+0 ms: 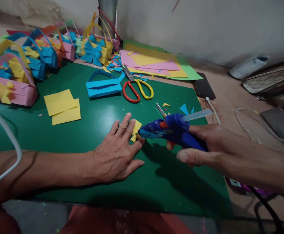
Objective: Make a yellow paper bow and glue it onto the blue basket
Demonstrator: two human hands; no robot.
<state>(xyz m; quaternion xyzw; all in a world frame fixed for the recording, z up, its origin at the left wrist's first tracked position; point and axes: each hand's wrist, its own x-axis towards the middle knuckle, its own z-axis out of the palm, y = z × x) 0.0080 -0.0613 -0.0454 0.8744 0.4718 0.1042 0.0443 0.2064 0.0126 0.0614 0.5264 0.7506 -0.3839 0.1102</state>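
Wrapping fingers round a glue gun (pixel 176 128), the right hand (pixel 213 144) hovers; the left hand (pixel 115 152), fingers slightly parted, touches yellow paper (pixel 137 124), far from edges of mat (pixel 142 193).

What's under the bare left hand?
Small yellow cut-paper piece, partly showing past the left hand, over the flat green tabletop. The piece's remainder and anything beneath the hand are covered.

Green worktop (pixel 66 139): paper baskets (pixel 44 57) bunched far left, two overlapping yellow squares (pixel 61 105) near them, one blue basket (pixel 104 89) mid-field, scissors (pixel 132 79) just beside it. Coloured sheets (pixel 151 61) stacked at far edge, scraps (pixel 184 109) scattered right. Left hand (pixel 115 152) palm-down, fingers at small yellow piece (pixel 137 124).
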